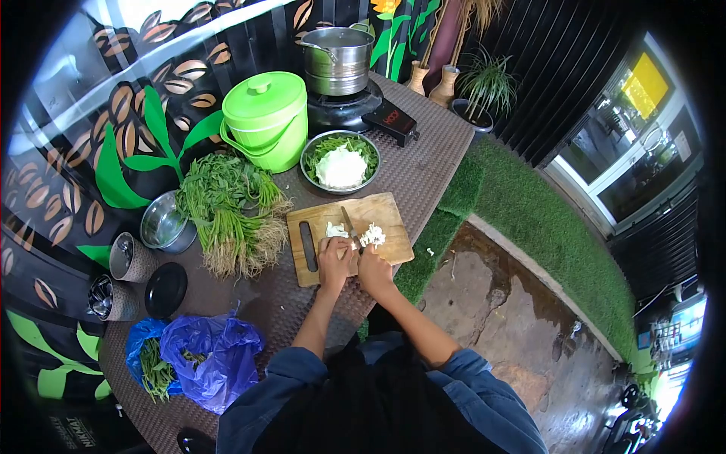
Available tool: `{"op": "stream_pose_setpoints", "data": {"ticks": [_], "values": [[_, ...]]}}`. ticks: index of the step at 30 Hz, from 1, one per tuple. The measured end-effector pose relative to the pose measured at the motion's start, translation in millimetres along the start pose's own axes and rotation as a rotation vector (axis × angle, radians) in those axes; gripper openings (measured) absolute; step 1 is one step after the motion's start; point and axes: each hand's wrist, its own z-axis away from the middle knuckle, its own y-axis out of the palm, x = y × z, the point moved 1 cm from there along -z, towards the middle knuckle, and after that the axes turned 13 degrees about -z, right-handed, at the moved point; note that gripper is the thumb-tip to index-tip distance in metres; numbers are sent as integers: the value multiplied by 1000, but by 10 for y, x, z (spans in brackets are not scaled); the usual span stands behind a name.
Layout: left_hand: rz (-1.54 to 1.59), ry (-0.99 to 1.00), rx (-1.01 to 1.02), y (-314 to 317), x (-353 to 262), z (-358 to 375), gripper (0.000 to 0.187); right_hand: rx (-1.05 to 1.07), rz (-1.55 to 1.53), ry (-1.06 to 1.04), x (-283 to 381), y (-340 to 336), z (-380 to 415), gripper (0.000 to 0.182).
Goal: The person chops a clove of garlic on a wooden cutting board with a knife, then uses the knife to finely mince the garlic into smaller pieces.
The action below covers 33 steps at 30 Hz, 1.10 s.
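A wooden cutting board [393, 208] with a slot handle lies at the table's edge in front of me. My right hand [374, 271] grips a knife [349, 221], its blade pointing away across the board. My left hand [335, 261] is curled beside the blade, its fingers pressed on a white vegetable piece mostly hidden under them. Just beyond those fingers lie white vegetable slices [336, 229]. Right of the knife sits a small heap of chopped white bits [373, 235]. Behind the board stands a metal bowl [306, 172] of cut greens [355, 144] topped with a white heap [340, 167].
Rooted leafy greens [234, 212] lie left of the board, near an empty metal bowl [168, 221]. Behind are a lidded green bucket [265, 121] and a steel pot [338, 60] on a black stove [333, 113]. Plastic bags [215, 363] and utensil cups [113, 299] occupy the left.
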Motion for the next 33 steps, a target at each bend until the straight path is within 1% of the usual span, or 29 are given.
{"op": "stream_pose_setpoints", "data": {"ticks": [1,3,5,7,9,13,16,18,19,20,21,22,23,24,26,28,30,31,32,33], "values": [[-16,2,-4,-12,-14,-5,12,-2,0,-2,-3,40,23,28],[-30,5,-7,-15,-24,-3,13,-186,102,-73,-17,146,110,23],[16,-30,4,-8,-4,3,16,-187,122,-64,-22,219,90,22],[-10,-12,-5,-11,-6,-4,17,-184,137,-53,-40,253,49,22],[-35,12,-7,-5,-4,10,18,-127,37,-28,-57,201,-22,21],[-2,-1,10,4,25,20,18,-158,15,-54,-26,183,133,23],[15,-1,17,12,29,-7,18,-206,-15,-6,-17,203,70,25],[17,-9,32,7,25,16,18,-131,-32,-9,-19,154,-14,25],[34,-61,35,14,13,17,19,-132,-34,-7,-28,130,-2,25],[51,-115,36,16,7,9,19,-138,3,-53,-36,100,10,25],[51,-116,37,27,35,3,19,-143,41,-101,-49,103,15,26],[21,-67,32,35,63,-2,19,-140,41,-101,-48,145,39,26],[-7,-19,27,47,85,1,18,-186,60,-76,-42,196,80,27],[-6,-22,28,39,71,8,18,-232,78,-50,-54,244,104,28],[36,-52,23,19,43,-8,20,-240,100,-53,-72,308,73,29],[60,-61,25,16,38,-38,21,-243,121,-59,-23,235,72,29],[86,-68,32,-1,32,-33,22,-125,28,-38,-18,117,18,27],[77,-60,35,-9,27,-36,23,-150,26,-75,-74,161,-4,26],[67,-54,37,-22,25,-38,24,-148,28,-78,-76,193,21,26],[67,-56,34,-17,48,-38,24,-193,30,-69,-75,238,56,26]]}}
